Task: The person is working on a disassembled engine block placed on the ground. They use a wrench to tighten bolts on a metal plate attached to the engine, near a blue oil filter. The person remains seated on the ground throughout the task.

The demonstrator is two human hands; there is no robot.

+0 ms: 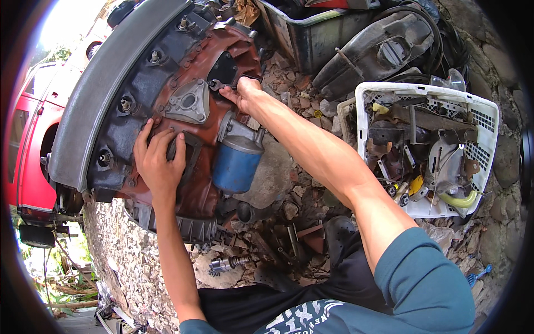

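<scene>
A large engine with a rust-red block (203,142), dark cylinder head (119,136) and long grey top cover (103,75) fills the upper left. My right hand (242,94) grips a wrench (215,84), whose head sits at the lower edge of a small black plate (222,68) on the block. Just left of it are a triangular metal flange (188,103) and, lower, a blue filter (236,167) on a grey housing. My left hand (158,158) rests on the engine left of the flange, fingers spread, with nothing held.
A white crate (362,122) of metal parts stands at right; a dark bin (300,42) and black cover (372,58) lie behind. Loose parts (228,264) lie on rubble (117,245) by my legs (345,278). A red vehicle (30,161) stands at far left.
</scene>
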